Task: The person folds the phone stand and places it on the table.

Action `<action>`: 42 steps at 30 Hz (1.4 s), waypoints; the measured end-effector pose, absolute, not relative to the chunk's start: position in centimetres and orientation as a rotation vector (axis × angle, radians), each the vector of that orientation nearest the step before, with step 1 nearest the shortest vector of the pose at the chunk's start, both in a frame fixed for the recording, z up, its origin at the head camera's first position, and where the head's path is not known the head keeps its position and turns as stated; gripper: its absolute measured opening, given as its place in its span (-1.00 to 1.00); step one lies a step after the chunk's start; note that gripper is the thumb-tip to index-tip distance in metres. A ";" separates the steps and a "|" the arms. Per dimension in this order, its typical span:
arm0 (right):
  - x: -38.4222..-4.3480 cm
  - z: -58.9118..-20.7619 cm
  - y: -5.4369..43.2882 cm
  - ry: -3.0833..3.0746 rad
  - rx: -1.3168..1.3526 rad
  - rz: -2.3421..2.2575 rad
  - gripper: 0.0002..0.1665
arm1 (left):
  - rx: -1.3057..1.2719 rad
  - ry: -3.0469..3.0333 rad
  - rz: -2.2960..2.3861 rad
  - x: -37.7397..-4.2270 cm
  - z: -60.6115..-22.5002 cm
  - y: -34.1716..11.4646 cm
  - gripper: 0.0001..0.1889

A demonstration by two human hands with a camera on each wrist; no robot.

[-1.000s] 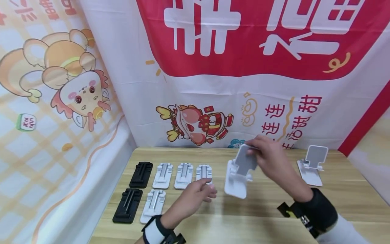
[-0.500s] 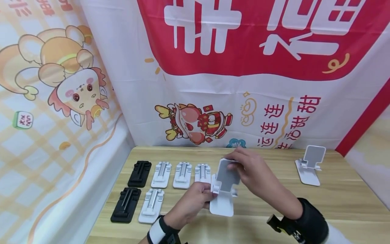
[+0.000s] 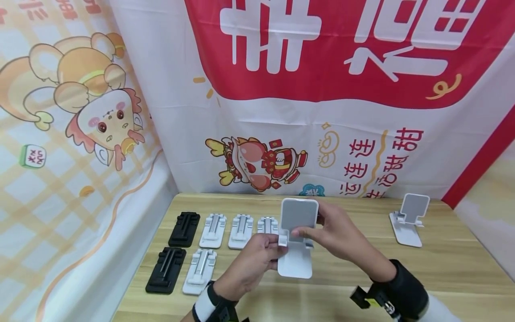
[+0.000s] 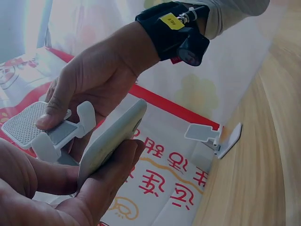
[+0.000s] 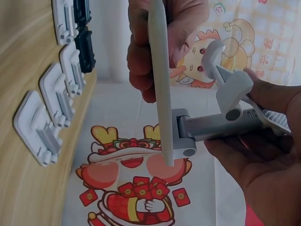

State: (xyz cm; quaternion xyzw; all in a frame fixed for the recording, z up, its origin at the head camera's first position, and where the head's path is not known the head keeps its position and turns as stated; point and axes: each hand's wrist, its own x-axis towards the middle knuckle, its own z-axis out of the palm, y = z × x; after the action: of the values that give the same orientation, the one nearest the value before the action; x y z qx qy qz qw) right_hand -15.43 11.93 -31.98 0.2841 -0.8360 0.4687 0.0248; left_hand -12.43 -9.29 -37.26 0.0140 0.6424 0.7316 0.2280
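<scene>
Both hands hold one white phone stand (image 3: 295, 264), unfolded and raised above the table. My left hand (image 3: 254, 263) pinches the base plate by its left edge; the left wrist view shows thumb and fingers on either side of the plate (image 4: 113, 136). My right hand (image 3: 339, 232) grips the upper holder from the right, its thumb on the grey pad (image 3: 299, 214) and its fingers behind. A grey hinged stem (image 5: 207, 126) joins base and holder in the right wrist view. Part of the stem is hidden in the head view.
Folded white stands (image 3: 213, 230) and two folded black stands (image 3: 166, 270) lie in rows on the wooden table (image 3: 346, 295) at left. Another unfolded white stand (image 3: 406, 232) stands at the back right. Printed cloth (image 3: 257, 116) hangs behind the table.
The stand has moved left, and my left hand has taken hold of its base. My right hand has shifted from the holder's top edge to its side, thumb on the pad.
</scene>
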 end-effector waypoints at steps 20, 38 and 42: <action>-15.5 -31.9 11.2 -2.334 0.920 1.099 -0.43 | 0.061 1.828 1.949 -12.5 -37.0 -9.8 -0.62; -12.5 -33.6 8.4 -2.012 1.278 0.387 -0.78 | -0.010 1.883 2.061 -13.5 -36.3 -12.1 -0.60; -11.6 -34.8 7.9 -1.993 1.265 0.274 -0.82 | -0.041 1.903 2.078 -13.5 -35.5 -12.8 -0.60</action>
State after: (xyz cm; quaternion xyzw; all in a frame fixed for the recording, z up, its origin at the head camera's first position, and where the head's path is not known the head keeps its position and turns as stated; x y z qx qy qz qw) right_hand -11.60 7.89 -34.81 0.4939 -0.7779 0.1070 0.3735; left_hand -13.50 -12.75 -35.52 -0.0143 0.6664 0.7279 0.1611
